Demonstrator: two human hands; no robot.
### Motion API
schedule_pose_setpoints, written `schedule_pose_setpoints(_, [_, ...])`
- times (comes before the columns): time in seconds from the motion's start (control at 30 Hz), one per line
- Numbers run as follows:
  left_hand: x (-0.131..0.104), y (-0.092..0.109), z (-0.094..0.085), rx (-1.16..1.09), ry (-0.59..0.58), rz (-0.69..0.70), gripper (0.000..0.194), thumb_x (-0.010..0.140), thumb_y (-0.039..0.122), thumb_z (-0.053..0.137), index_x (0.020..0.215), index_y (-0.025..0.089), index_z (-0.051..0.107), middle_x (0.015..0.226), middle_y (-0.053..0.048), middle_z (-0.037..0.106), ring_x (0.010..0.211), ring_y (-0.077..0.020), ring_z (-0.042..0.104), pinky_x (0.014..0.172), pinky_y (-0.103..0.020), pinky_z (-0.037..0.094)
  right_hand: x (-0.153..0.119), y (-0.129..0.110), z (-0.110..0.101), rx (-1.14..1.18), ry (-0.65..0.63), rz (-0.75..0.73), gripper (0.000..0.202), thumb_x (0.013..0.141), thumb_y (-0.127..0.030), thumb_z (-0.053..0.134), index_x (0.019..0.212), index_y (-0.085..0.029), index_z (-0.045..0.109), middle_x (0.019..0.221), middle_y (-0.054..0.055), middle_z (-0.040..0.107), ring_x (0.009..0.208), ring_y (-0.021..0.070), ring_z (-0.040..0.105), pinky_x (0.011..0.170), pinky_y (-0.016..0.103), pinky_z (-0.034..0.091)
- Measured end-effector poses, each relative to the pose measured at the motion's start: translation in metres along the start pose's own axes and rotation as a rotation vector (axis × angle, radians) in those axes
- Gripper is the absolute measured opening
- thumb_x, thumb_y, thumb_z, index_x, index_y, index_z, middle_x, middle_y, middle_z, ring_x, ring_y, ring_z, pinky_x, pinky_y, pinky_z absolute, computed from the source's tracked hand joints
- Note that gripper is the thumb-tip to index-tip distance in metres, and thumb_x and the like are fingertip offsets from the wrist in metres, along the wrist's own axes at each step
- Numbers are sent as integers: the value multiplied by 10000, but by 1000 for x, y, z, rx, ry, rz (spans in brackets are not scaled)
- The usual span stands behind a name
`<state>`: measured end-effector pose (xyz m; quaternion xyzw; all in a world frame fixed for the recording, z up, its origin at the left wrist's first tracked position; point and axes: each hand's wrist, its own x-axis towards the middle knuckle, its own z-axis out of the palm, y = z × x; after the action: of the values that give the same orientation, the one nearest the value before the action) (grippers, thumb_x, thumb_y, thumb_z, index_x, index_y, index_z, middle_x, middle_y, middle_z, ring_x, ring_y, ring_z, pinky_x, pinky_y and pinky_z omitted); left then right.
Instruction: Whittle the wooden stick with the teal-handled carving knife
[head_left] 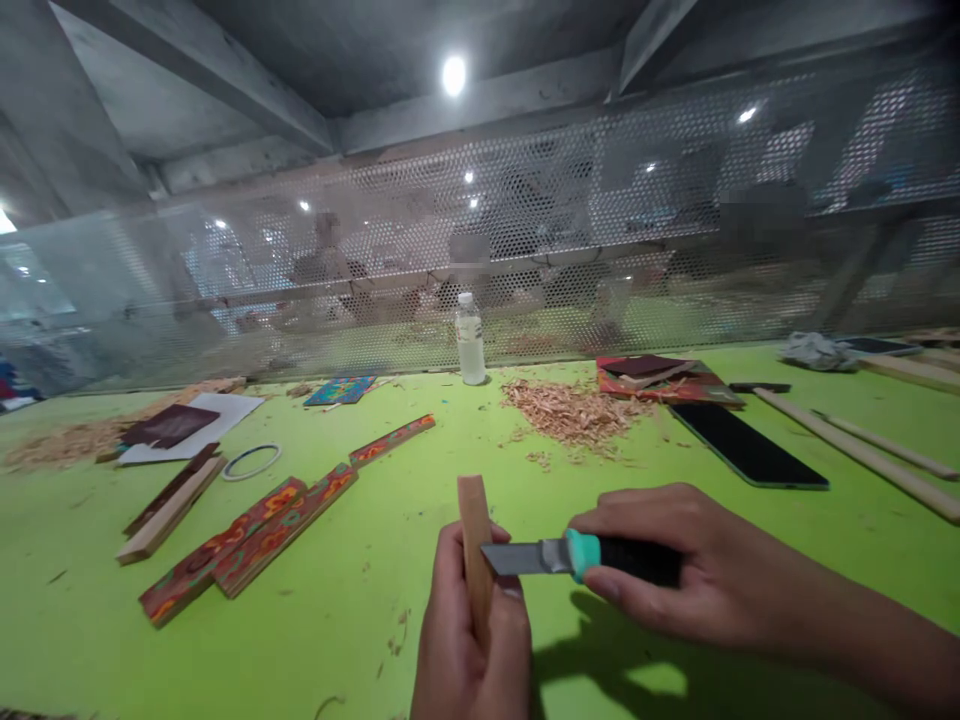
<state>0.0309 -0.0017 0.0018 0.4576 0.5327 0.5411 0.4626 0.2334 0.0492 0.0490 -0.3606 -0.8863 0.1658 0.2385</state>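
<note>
My left hand (469,640) is closed around a narrow strip of wood (472,510), which stands nearly upright with its top end poking out above the fingers. From the right, my right hand (675,560) grips the black and teal handle of a utility knife (536,556). Its blade lies across the wood strip's right edge, with the tip over the strip, close to the left thumb. Whether the edge bites into the wood cannot be made out. Both hands are above the green table (330,620) near its front.
Painted wood strips (277,545), a plain wood piece (169,510) and a white ring (252,461) lie left. Behind are wood shavings (574,415) and a water bottle (471,340) before a perforated screen (405,250). Right: a phone (750,445), sandpaper (649,366) and long sticks (855,450).
</note>
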Motion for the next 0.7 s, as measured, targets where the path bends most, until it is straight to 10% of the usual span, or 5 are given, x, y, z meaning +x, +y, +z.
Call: schedule_pose_setpoints(0.7, [-1, 12, -3, 8, 11, -7, 374, 868, 468, 674, 1150, 227, 628, 858, -3, 623, 789, -197, 563, 741, -256, 454, 2, 0, 3, 2, -3, -8, 295, 991, -413, 587, 849, -197, 731, 664, 11, 657, 595, 138, 577, 574, 249, 386])
